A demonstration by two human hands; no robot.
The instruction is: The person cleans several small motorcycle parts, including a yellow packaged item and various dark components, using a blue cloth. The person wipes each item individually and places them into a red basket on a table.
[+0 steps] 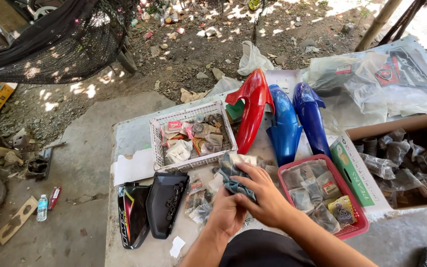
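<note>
1. Head view looks down on both hands meeting over a concrete bench (134, 131) strewn with motorcycle parts.
2. Right hand (263, 198) has its fingers (245, 174) curled down over a blue-grey cloth (233, 178), closed on its upper part.
3. Left hand (226, 212) sits under and just left of the right one, its fingers hidden by the cloth and the other hand; it seems to support the cloth from below, but how far they are closed I cannot tell.
4. Beyond the fingers, just past the cloth, stands a white wire basket (156, 141) filled with small packaged parts.
5. Right of that basket, further out from the fingers, a red fender (253, 109) and two blue fenders (285, 123) lean side by side.
6. Just right of the right hand's fingers is a red plastic basket (354, 225) holding bagged parts; past it, a cardboard box (357, 170) with more bagged pieces.
7. Left of the left hand lie two black side covers (166, 200), one with coloured graphics, and small clear bags (196, 202) between them and the hand.
8. Well left, on the floor, a plastic water bottle (42, 207) stands upright.
</note>
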